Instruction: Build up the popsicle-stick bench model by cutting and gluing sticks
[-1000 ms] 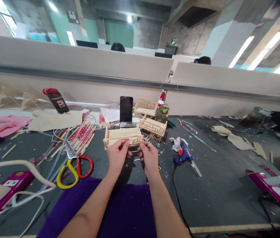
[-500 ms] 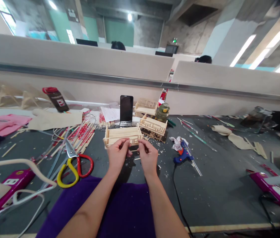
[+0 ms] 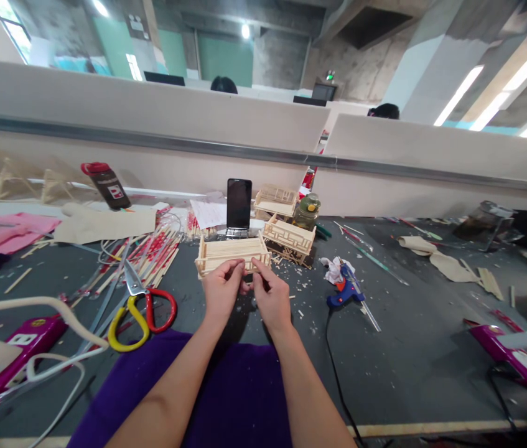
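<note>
A small model of pale wooden sticks [image 3: 226,249], with a slatted floor and low railings, sits in front of me. My left hand [image 3: 223,291] is closed at its near side, thumb and forefinger pressed together by the front railing. Close beside it, my right hand [image 3: 272,298] is pinched at the railing's right part, fingertips nearly meeting those of the left. Whatever lies between the fingertips is too small and hidden to make out. Right behind the model stands a dark phone [image 3: 239,205] propped upright. A second stick model [image 3: 290,235] stands to the right.
Scissors [image 3: 135,311] with red and yellow handles lie left, near scattered red-tipped sticks [image 3: 158,249]. A blue glue gun [image 3: 345,292] and its cord lie right. Purple power strips [image 3: 508,351] rest at both sides. A green bottle [image 3: 307,211] and a red-lidded bottle [image 3: 107,186] stand behind.
My right hand has moved left along the front railing, closer to my left hand. The left hand and the model stay nearly in place.
</note>
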Action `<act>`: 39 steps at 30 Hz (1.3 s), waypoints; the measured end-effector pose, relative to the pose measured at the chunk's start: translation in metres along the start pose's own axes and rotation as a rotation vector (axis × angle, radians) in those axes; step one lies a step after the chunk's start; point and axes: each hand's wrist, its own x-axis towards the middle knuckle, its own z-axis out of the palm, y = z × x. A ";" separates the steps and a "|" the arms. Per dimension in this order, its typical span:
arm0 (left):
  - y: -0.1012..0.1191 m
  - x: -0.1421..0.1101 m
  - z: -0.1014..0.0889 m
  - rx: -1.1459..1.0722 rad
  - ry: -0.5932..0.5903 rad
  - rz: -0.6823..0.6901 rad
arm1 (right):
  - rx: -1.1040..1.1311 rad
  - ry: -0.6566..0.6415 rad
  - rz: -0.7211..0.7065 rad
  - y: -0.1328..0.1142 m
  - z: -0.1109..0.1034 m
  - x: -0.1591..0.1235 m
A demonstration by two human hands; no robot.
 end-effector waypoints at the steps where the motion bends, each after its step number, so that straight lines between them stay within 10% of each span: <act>1: 0.000 0.000 0.000 0.001 -0.002 0.000 | 0.007 0.001 0.001 0.000 0.000 0.000; 39: 0.000 -0.001 -0.002 -0.014 0.002 0.035 | -0.037 0.002 -0.039 -0.003 -0.001 -0.001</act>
